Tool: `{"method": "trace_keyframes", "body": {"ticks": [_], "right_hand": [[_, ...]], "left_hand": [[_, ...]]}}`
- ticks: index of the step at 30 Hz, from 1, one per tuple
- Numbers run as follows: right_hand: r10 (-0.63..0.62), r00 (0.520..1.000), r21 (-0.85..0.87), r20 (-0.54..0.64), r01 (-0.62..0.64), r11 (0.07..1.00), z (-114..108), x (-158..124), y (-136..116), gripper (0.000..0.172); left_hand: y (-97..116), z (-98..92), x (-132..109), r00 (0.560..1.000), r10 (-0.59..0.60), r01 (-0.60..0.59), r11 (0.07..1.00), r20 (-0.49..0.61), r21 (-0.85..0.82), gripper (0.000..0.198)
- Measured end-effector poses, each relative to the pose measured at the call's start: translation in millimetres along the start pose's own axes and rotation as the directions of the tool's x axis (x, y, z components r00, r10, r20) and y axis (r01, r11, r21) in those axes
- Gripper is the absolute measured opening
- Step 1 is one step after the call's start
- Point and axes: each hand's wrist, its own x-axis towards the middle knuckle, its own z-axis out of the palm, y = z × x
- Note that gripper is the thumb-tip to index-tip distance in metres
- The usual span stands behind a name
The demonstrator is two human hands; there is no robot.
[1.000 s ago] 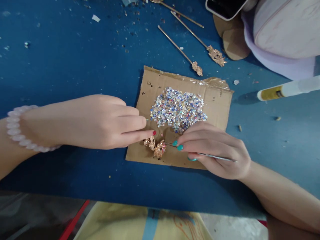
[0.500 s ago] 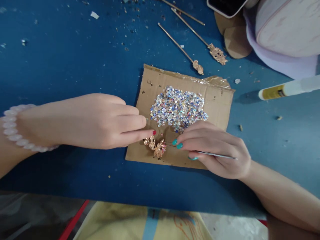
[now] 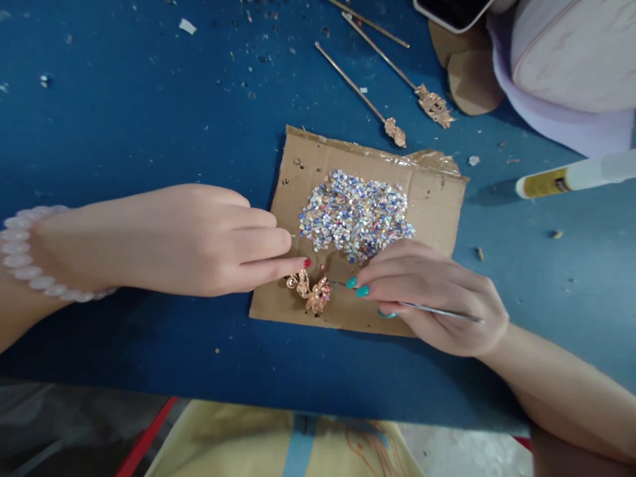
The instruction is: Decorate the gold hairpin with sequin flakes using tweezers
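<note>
My left hand [image 3: 199,242], with a pale bead bracelet [image 3: 22,255], is closed. Its index finger rests against a rose-gold flower-shaped ornament [image 3: 317,297]; the thumb and underside of the grip are hidden. Pink sparkling stones sit on the flower's right side. Between the fingertips of my right hand [image 3: 437,298] is a thin metal pick [image 3: 442,311], its point beside those stones. Both hands work over a cardboard piece [image 3: 437,218], where a heap of small multicoloured rhinestones [image 3: 355,212] lies above the ornament. One pink stone [image 3: 322,267] lies apart from the heap.
Two gold hairpins with ornate heads [image 3: 396,132] [image 3: 434,106] lie beyond the cardboard, near a plain gold stick [image 3: 370,23]. A glue bottle [image 3: 551,182] lies at right. A phone [image 3: 452,13] and a pale round pouch [image 3: 571,59] occupy the far right corner. Scraps dot the blue table [image 3: 124,119].
My right hand has drawn slightly to the right with the pick, whose point is a little farther from the flower. My left hand and the ornament have stayed nearly still.
</note>
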Motion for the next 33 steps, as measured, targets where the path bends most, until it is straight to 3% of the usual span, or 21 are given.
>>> {"method": "trace_keyframes", "body": {"ticks": [10, 33], "right_hand": [[0.010, 1.000, -0.010, 0.002, -0.010, 1.000, 2.1, 0.3, -1.4, 0.019], [0.017, 1.000, 0.039, -0.016, -0.016, 0.999, -1.4, 0.2, 1.7, 0.020]], "left_hand": [[-1.8, -0.5, 3.0, 0.997, 0.025, -0.025, 1.000, -0.072, -0.001, 0.046], [0.0, -1.7, 1.1, 0.998, 0.002, -0.004, 0.999, -0.064, -0.036, 0.048]]}}
